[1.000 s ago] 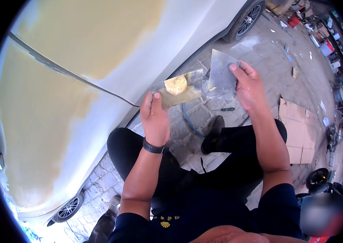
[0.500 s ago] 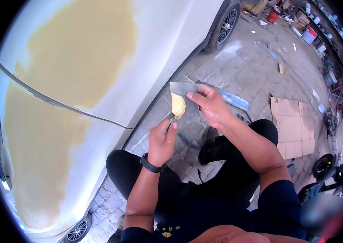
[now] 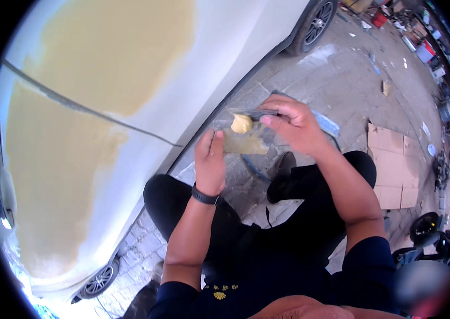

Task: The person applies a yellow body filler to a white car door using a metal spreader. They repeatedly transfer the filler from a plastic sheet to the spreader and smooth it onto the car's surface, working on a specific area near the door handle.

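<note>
The smeared plate (image 3: 247, 145) is turning face-up beside the white car (image 3: 230, 42), pinched by the left hand (image 3: 210, 167), while the right hand (image 3: 298, 126), fingers closed, is tilting a spreader (image 3: 261, 112) edge-on, bringing pale-yellow putty (image 3: 241, 124) between them.

- Plate (image 3: 246, 145): I see it grey, held aloft, ochre smears along its near edge.
- Putty (image 3: 242, 124): a pale yellow, rounded lump by the plate's far edge; I can't tell whether plate or blade bears it.
- Blade (image 3: 260, 112): thin, dark grey, nearly edge-on to me, along the plate's far edge.
</note>
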### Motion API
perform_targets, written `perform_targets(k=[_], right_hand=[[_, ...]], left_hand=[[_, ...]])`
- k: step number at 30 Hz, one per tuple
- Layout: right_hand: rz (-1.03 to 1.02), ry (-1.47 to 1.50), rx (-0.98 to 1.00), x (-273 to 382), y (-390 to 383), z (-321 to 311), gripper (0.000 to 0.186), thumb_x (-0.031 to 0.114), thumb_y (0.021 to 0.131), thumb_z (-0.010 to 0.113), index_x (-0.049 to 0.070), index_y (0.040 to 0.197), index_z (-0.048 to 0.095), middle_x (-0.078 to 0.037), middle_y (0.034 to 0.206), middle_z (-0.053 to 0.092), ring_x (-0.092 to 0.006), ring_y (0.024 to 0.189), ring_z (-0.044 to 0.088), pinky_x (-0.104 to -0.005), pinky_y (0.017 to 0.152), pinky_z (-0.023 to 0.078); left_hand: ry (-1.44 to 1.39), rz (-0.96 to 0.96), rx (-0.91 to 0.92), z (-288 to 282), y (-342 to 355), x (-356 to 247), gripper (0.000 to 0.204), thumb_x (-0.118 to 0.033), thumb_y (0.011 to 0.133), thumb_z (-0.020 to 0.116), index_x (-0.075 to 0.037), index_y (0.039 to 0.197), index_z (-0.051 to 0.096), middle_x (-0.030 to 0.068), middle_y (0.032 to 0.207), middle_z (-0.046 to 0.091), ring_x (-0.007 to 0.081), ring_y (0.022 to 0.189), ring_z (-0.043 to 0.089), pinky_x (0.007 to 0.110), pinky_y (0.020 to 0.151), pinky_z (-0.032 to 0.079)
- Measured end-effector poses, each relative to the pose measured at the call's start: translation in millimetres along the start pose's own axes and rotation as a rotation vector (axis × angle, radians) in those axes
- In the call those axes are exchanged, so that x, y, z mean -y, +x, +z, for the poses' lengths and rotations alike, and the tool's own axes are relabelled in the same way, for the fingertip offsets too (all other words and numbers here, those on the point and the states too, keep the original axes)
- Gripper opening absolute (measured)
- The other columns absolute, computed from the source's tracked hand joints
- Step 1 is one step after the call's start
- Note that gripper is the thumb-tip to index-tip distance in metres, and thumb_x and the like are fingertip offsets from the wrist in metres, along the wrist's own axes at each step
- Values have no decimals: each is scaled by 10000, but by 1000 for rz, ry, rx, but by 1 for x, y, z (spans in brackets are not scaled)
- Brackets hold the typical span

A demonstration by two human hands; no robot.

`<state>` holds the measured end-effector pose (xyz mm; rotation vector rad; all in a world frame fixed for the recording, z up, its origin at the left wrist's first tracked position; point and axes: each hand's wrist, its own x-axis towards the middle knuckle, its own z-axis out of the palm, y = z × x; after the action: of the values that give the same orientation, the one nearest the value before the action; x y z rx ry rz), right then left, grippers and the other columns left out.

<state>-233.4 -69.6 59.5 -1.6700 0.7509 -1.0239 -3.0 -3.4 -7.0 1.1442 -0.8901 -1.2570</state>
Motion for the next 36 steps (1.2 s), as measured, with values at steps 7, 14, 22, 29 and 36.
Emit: perform_targets(k=[7, 14, 22, 29, 36], right_hand=[[23, -436, 70, -8, 2, -39, 178, 152, 1004, 671, -21, 1036, 700, -101, 874, 626, -229, 736, 559, -341, 698, 468], [-258, -598, -310, -8, -5, 4, 280, 14, 875, 716, 79, 1145, 753, -75, 1052, 697, -261, 844, 629, -339, 727, 503], [-542, -915, -3, -17, -4, 44, 380, 78, 784, 721, 152, 1150, 792, -25, 1132, 707, -246, 1024, 663, -406, 880, 508], [-584, -925, -113, -10, 5, 33, 356, 93, 774, 721, 153, 1118, 793, -12, 1079, 712, -256, 997, 668, -402, 864, 515], [-582, -889, 62, -11, 1, 35, 350, 69, 777, 715, 144, 1111, 786, -22, 1038, 711, -263, 943, 681, -401, 830, 527]], left_hand=[[-228, 0, -113, 1, 1, -21, 231, -164, 1112, 532, 4, 1207, 659, 75, 1156, 706, 191, 1064, 676, 409, 908, 542], [-353, 43, -137, 3, 3, -19, 198, -139, 1097, 547, -1, 1170, 668, 80, 1165, 712, 206, 1094, 690, 452, 967, 569], [-323, 50, -99, 4, 1, -20, 189, -130, 1097, 544, -1, 1155, 670, 80, 1152, 718, 185, 1051, 702, 421, 929, 576], [-111, 111, -144, -3, 4, -5, 192, -123, 1101, 541, 13, 1121, 675, 19, 1018, 679, 90, 914, 608, 299, 799, 525], [-73, 135, -220, 15, 4, -15, 205, -102, 1094, 550, 20, 944, 619, -60, 786, 499, 45, 751, 382, 273, 638, 363]])
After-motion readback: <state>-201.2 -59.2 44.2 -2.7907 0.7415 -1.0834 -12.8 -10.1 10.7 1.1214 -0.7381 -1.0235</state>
